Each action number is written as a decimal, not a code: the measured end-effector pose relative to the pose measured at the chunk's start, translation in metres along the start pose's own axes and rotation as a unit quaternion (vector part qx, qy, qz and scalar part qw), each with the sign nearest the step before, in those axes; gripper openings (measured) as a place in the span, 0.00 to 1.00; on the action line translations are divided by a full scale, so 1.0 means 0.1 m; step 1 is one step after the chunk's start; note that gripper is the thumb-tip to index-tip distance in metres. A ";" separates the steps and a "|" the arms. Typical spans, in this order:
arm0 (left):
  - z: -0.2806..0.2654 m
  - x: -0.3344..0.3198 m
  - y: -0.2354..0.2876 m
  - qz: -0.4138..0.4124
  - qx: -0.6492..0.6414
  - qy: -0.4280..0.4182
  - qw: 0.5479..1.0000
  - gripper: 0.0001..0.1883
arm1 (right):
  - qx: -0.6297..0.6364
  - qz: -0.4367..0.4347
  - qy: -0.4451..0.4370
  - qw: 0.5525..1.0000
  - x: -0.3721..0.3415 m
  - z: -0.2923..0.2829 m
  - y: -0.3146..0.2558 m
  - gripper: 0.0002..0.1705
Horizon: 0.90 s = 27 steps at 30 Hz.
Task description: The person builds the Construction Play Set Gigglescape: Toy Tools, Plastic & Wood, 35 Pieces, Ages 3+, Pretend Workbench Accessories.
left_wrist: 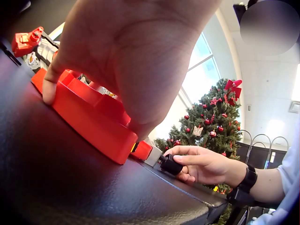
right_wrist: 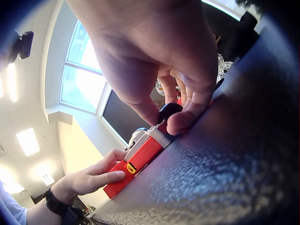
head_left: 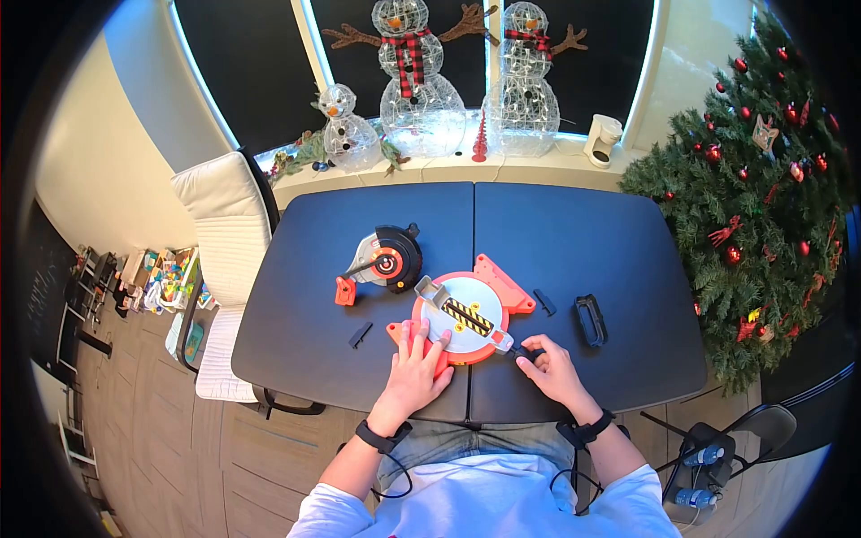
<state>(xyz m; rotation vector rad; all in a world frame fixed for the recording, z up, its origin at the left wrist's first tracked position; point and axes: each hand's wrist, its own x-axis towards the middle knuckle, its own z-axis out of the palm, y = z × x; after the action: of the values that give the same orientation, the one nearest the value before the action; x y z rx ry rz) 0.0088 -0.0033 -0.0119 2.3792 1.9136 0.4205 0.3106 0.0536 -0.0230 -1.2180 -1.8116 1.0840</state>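
A round red toy base with a grey disc and a black-and-yellow striped strip lies on the dark table. My left hand rests spread over its left edge, fingers on the red rim and disc; in the left wrist view its fingertips touch the red side. My right hand pinches a black knob at the base's right front, where a grey end piece joins it. In the right wrist view thumb and fingers are round the dark knob.
Behind to the left stands a black and grey toy part with a red end. Small black pieces lie on either side, and a black oval frame farther right. A white chair stands left of the table.
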 end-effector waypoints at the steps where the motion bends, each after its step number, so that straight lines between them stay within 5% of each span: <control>1: 0.00 0.00 0.00 -0.001 -0.001 -0.001 1.000 0.39 | -0.002 -0.001 0.000 1.000 0.00 0.00 0.01 0.19; 27: 0.03 -0.01 0.02 -0.010 -0.002 -0.005 1.000 0.38 | 0.007 0.000 -0.006 1.000 0.00 0.01 0.06 0.18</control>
<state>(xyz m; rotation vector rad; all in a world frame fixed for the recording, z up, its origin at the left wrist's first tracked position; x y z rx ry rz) 0.0115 -0.0041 -0.0145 2.3529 1.9298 0.4089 0.3116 0.0549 -0.0289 -1.2054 -1.8114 1.1037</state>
